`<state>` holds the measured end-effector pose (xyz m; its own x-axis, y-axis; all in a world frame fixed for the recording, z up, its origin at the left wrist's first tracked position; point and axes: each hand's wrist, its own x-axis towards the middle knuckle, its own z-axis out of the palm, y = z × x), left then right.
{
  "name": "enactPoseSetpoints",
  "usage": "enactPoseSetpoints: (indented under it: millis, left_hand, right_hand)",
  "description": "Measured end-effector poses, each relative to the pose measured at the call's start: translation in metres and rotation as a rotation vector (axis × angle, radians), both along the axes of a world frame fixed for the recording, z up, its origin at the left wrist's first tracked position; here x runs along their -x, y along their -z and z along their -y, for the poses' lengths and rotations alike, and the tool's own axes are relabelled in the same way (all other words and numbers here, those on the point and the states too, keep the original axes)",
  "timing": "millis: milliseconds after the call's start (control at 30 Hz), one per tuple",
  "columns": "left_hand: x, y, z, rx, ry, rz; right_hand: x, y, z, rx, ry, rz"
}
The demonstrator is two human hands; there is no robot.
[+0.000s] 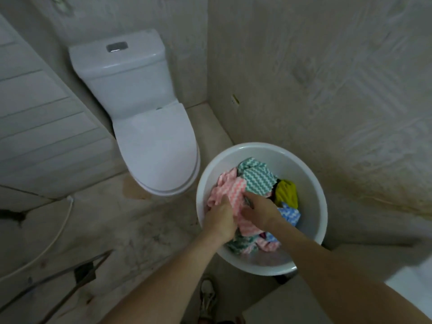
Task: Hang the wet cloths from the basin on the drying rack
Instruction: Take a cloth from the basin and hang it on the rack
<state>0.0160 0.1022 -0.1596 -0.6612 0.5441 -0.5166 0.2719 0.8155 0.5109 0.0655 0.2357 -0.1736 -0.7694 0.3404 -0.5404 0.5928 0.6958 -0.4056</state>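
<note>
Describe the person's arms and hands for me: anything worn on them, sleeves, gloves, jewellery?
Nothing worn shows. The left hand and right hand are bare, with no gloves and no rings I can make out. The left forearm and right forearm are bare too: no sleeves, watch or bracelet in view.

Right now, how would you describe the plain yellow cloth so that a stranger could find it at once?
Right of the white toilet stands a round white basin. In it, the yellow cloth lies at the heap's right edge, just beyond the right hand. It alone is plain olive-yellow; its neighbours carry pink, green or blue zigzag stripes.
</note>
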Motion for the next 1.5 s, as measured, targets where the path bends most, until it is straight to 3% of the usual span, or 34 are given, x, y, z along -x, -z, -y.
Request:
enactPoseSetpoints:
  millis: [133,200,300,400,467,533,600,700,767,867,933,1033,1100,1167,1267,1367,1500]
  left_hand:
    - [0.007,-0.005,0.004,-0.04,-0.014,-0.014]
    - [0.01,-0.005,0.004,-0.073,-0.058,-0.073]
    - [0.014,-0.003,-0.002,-0.108,-0.1,-0.07]
    - [0.013,-0.003,-0.006,-0.108,-0.11,-0.044]
    - [0.012,0.0,-0.004,-0.14,-0.142,-0.03]
    - [0.017,-0.002,0.001,-0.182,-0.215,-0.055]
    - [0.022,-0.011,0.0,-0.274,-0.346,-0.094]
    - [0.029,-0.031,-0.002,-0.445,-0.482,-0.114]
    - [0.035,-0.046,-0.001,-0.56,-0.482,-0.115]
    - [0.043,-0.066,0.003,-0.727,-0.48,-0.065]
    - [0.047,-0.079,0.006,-0.797,-0.477,-0.002]
    - [0.047,-0.099,0.01,-0.871,-0.544,0.216]
    - [0.048,-0.108,0.016,-0.944,-0.593,0.455]
    - [0.051,-0.116,0.024,-0.997,-0.591,0.65]
    - [0.053,-0.129,0.037,-0.978,-0.453,0.698]
    - [0.053,-0.146,0.052,-0.866,-0.34,0.45]
    - [0.056,-0.172,0.078,-0.848,-0.319,0.114]
  right_hand:
    - [0.004,-0.007,-0.023,0.098,0.122,0.022]
    - [0.005,-0.011,-0.037,0.272,0.372,0.002]
    - [0.009,-0.02,-0.045,0.711,0.881,-0.121]
    - [0.009,-0.027,-0.056,1.307,1.154,-0.289]
    - [0.004,-0.029,-0.065,1.353,1.195,-0.358]
    - [-0.001,-0.025,-0.067,1.065,1.198,-0.363]
    - [-0.007,-0.019,-0.069,0.622,1.105,-0.321]
    - [-0.015,-0.013,-0.067,0.101,0.76,-0.271]
    - [-0.015,-0.023,-0.058,-0.068,0.591,-0.317]
    - [-0.014,-0.041,-0.048,-0.154,0.458,-0.544]
    - [-0.01,-0.056,-0.044,0.025,0.542,-0.611]
    - [0.0,-0.08,-0.034,0.782,0.897,-0.615]
    - [0.009,-0.091,-0.028,1.066,1.001,-0.556]
    - [0.016,-0.1,-0.022,1.126,0.908,-0.493]
    - [0.022,-0.118,-0.012,1.058,0.458,-0.325]
    - [0.036,-0.144,0.002,1.044,0.063,-0.195]
    - [0.055,-0.171,0.021,0.863,-0.15,-0.21]
